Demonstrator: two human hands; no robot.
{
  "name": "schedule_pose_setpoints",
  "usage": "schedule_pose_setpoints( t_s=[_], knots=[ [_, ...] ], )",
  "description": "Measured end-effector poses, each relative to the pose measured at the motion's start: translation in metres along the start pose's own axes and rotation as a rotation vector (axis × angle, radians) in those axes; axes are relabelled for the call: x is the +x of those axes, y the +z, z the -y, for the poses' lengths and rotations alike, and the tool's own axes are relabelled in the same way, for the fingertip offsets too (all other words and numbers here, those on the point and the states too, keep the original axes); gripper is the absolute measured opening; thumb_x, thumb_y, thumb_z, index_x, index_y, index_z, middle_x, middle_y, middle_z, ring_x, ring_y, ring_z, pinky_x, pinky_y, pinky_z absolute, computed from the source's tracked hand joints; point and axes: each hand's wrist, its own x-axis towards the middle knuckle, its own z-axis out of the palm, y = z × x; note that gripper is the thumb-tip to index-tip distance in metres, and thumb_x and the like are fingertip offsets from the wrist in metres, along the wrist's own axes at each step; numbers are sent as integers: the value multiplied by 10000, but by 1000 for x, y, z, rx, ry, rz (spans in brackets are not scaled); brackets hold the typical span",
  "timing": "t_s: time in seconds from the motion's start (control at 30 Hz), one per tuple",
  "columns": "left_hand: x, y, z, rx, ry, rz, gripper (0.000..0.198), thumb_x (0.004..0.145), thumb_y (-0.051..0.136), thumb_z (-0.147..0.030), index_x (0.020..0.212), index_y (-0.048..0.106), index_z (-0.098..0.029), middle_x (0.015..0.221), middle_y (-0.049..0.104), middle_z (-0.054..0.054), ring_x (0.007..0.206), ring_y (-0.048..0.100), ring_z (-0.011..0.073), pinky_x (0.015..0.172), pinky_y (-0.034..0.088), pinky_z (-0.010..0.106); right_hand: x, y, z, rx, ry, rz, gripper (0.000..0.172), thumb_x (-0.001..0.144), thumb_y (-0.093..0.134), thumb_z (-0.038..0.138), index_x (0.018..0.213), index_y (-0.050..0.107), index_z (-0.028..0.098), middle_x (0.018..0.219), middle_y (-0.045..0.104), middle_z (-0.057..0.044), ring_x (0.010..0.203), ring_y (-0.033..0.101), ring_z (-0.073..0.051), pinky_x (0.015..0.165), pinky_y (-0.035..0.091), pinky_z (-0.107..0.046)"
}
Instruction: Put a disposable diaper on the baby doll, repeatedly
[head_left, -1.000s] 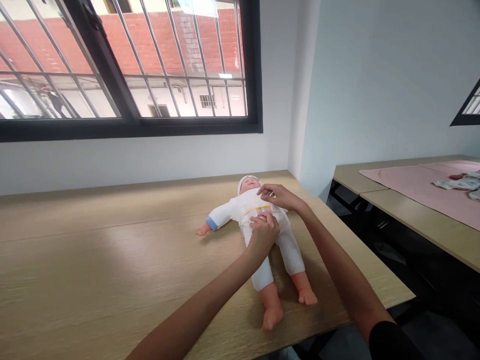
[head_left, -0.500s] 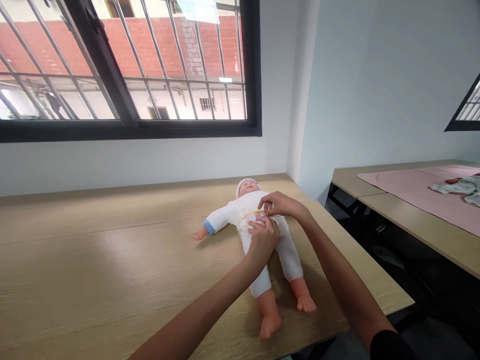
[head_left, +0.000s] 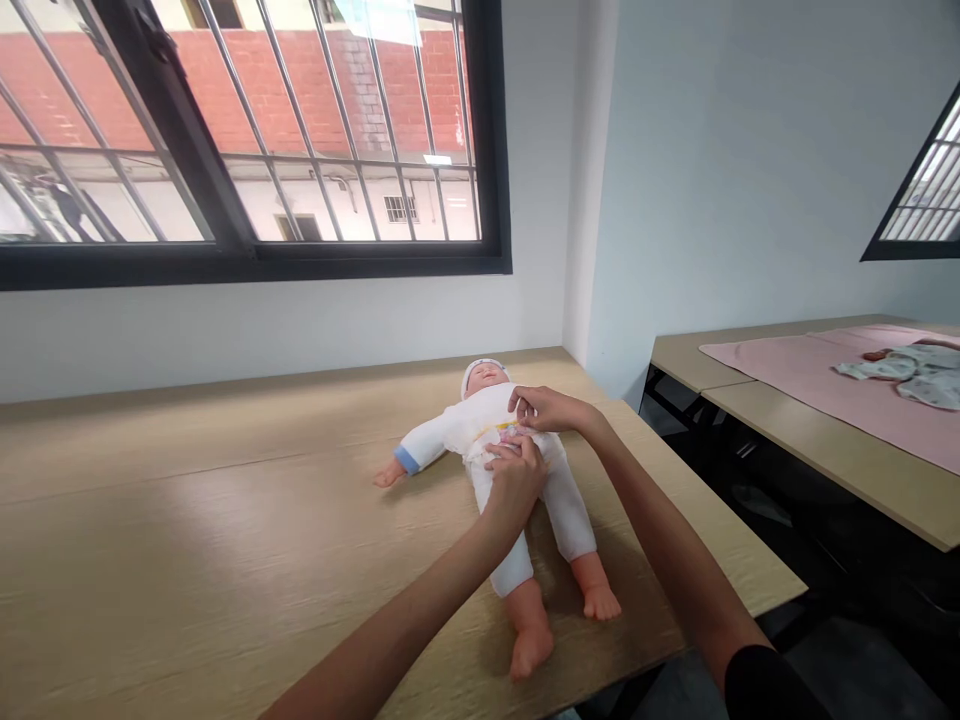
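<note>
A baby doll [head_left: 450, 433] in a white suit and white cap lies on its back on the wooden table [head_left: 187, 520], head toward the window. My left hand [head_left: 514, 478] rests on the doll's belly, fingers curled and pinching the white cloth at the waist. My right hand [head_left: 544, 408] is just above it on the chest, fingertips pinched on the suit's front near a yellow band. The doll's bare feet point toward me and one arm with a blue cuff stretches left.
A barred window [head_left: 247, 130] fills the wall behind the table. To the right, across a dark gap, stands a second table [head_left: 757, 400] with a pink mat [head_left: 825, 380] and bundled baby clothes [head_left: 900, 365]. The table's right edge runs close to the doll.
My right hand slid down from the doll's collar to its chest, closer to my left hand. The view shifted slightly right, so the doll sits a little further left.
</note>
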Motion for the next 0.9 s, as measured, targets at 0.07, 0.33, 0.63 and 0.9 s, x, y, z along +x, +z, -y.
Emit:
schedule_pose_setpoints(
  t_s=[0.07,0.33,0.63,0.9],
  knots=[
    [0,-2,0,11,2,3,432,815,317,50,1127,616,27,996,651,265,876,686,378,491,528,320,1,-1,0,7,-1,11,295,743,564,43,1006,565,177,854,658,-13,790,594,-144,665,432,-224],
    [1,0,-1,4,16,1,442,822,341,49,1189,588,35,1030,649,308,850,692,363,478,525,312,-2,-8,2,39,-38,18,345,716,574,16,1027,619,161,867,690,-21,796,612,-136,730,443,-236],
    [0,-1,1,-19,24,-11,421,819,335,40,1090,653,-8,1103,630,261,747,690,274,451,482,260,-3,-2,10,2,3,-10,338,691,616,61,1006,647,180,820,681,0,752,606,-132,648,424,-217],
    [2,7,-3,9,5,17,469,826,291,43,1177,601,32,1095,625,293,889,678,380,465,499,284,-5,-2,13,30,5,-32,291,685,578,25,942,624,155,758,636,3,734,581,-128,640,402,-206]
  ],
)
